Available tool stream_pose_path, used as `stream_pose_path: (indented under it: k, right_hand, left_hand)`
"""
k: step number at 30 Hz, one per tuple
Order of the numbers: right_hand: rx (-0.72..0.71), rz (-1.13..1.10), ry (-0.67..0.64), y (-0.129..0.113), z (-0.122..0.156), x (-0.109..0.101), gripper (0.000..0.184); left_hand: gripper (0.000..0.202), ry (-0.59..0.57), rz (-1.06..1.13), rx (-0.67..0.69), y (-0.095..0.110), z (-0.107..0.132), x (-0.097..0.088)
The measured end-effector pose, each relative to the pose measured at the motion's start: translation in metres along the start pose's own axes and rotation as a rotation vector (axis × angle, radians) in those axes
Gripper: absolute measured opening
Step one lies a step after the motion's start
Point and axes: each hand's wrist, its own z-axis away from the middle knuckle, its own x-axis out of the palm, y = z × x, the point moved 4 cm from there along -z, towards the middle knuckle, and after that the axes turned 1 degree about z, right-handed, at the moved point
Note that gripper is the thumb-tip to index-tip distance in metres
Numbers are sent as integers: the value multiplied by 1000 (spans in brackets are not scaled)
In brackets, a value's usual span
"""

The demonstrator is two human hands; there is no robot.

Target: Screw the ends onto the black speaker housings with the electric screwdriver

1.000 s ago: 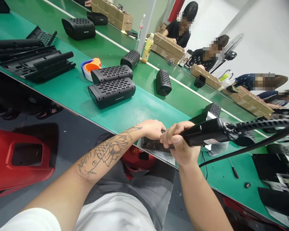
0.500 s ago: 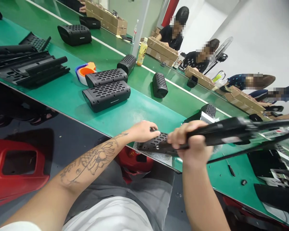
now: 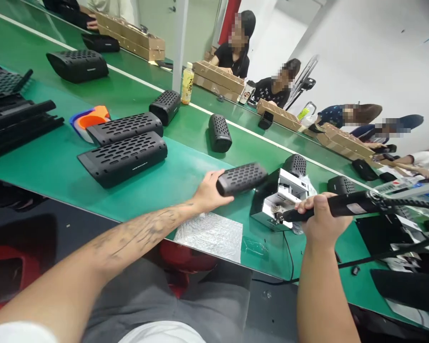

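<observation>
Black perforated speaker housings on the near green bench [image 3: 186, 166]: two long ones side by side at left [image 3: 123, 157], one long one farther back [image 3: 77, 65], and five short ones set singly toward the centre and right, counting the one in hand. One roll of orange and blue tape [image 3: 90, 120] lies just beside the long pair, one sheet of bubble wrap [image 3: 210, 234] lies at the bench edge, and one small metal-faced feeder box [image 3: 278, 202] stands right of centre. A white line divides the bench lengthwise; the far side carries cardboard trays and one drink bottle [image 3: 188, 89], with several seated people at work against a white wall. The left hand [image 3: 208, 192], arm outstretched, grasps one short speaker housing [image 3: 241, 177] at its left end, lifted just above the bench. The right hand [image 3: 320, 223] is clenched on a black electric screwdriver [image 3: 343, 206], held level, its cord trailing right.
</observation>
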Motion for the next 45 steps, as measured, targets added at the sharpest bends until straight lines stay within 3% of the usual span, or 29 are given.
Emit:
stream_pose_path:
  k: [3, 6, 8, 10, 12, 14, 15, 18, 20, 22, 25, 28, 31, 33, 36, 39, 42, 45]
  right_hand:
    - [42, -20, -21, -2, 4, -4, 52]
    - [77, -35, -85, -6, 11, -8, 47]
    - [98, -67, -143, -10, 18, -14, 39]
    - [126, -134, -183, -15, 25, -24, 30]
    - [153, -196, -198, -20, 32, -37, 27]
    - [175, -220, -192, -25, 36, -49, 28]
    - [181, -222, -185, -26, 37, -53, 29]
    - [186, -225, -177, -29, 38, -54, 30]
    - [179, -241, -187, -30, 39, -48, 31]
    - [179, -261, -182, -30, 43, -40, 31]
    - [199, -293, -137, -32, 53, -31, 36]
    - [204, -281, -66, -41, 62, -24, 37]
    - [168, -221, -11, -62, 69, -16, 29]
    - [148, -211, -26, -79, 74, -10, 30]
    - [123, -241, -88, -101, 79, -3, 30]
    - [99, -283, -140, -112, 85, -1, 29]
    - [79, -314, -190, -115, 92, 6, 33]
    - [73, -307, -245, -113, 100, 19, 37]
  left_hand:
    - [108, 59, -14, -90, 9, -82, 74]
    - [100, 116, -56, -195, 17, -145, 138]
    - [98, 123, -99, -229, 16, -172, 167]
    - [96, 122, -163, -181, 11, -189, 179]
    - [92, 163, -239, -39, 6, -201, 173]
    - [89, 273, -311, 76, -2, -209, 153]
    - [92, 342, -341, 69, -7, -213, 140]
    - [107, 510, -348, -217, -25, -225, 102]
    - [108, 557, -286, -409, -30, -231, 83]
    - [101, 568, -228, -482, -27, -231, 65]
    - [93, 531, -184, -459, -19, -210, 25]
    - [88, 435, -144, -297, -19, -151, -31]
    - [84, 303, -142, 149, -16, -65, -83]
    - [85, 199, -132, 419, -14, -3, -104]
    - [95, 46, -74, 653, -9, 71, -117]
    - [106, -122, -3, 745, -6, 117, -114]
    - [113, -289, -8, 784, -6, 137, -108]
    - [112, -341, -36, 762, -12, 141, -107]
